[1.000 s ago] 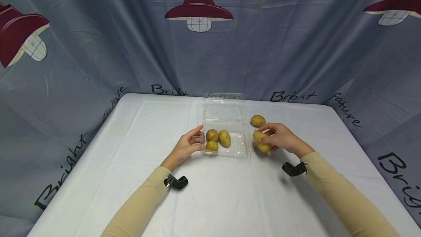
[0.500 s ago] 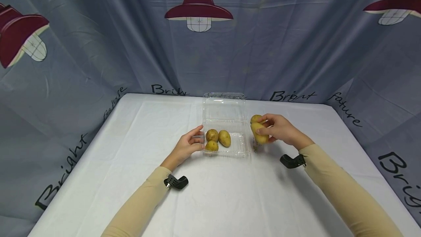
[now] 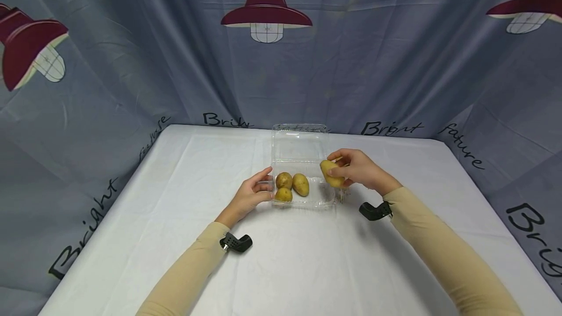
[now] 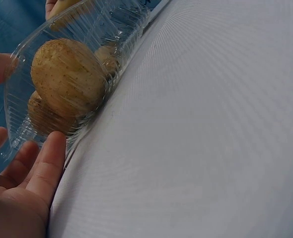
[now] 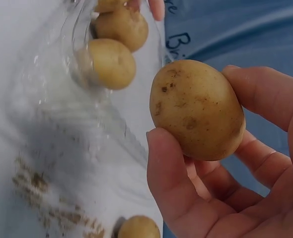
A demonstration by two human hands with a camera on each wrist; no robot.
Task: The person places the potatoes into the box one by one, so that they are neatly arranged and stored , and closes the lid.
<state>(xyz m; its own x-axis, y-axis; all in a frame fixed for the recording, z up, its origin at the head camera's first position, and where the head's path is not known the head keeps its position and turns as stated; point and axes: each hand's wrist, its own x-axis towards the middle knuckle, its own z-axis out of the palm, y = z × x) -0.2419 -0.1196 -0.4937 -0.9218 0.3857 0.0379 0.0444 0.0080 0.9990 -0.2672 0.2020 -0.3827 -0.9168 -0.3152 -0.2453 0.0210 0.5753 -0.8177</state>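
Observation:
A clear plastic clamshell box (image 3: 322, 199) stands on the white table with its lid raised at the back. Inside its left half lie a left rear potato (image 3: 283, 180), a left front potato (image 3: 283, 195) and a more central potato (image 3: 300, 185). My left hand (image 3: 247, 198) rests with relaxed fingers against the box's left side; the left wrist view shows its fingertips (image 4: 54, 141) at the clear wall. Between thumb and fingers my right hand (image 3: 362, 170) holds another potato (image 5: 198, 109), raised over the box's right edge. One loose potato (image 5: 139, 229) lies beyond the box, hidden behind my right hand in the head view.
Brown crumbs of dirt (image 5: 57, 208) lie on the white tablecloth (image 3: 281, 262) right of the box. A grey-blue curtain (image 3: 329, 72) printed with red lamps hangs behind and beside the table.
My right hand has lifted the potato and carried it leftward to the box's right edge, with the loose potato now covered from the head view. My left hand has stayed in place.

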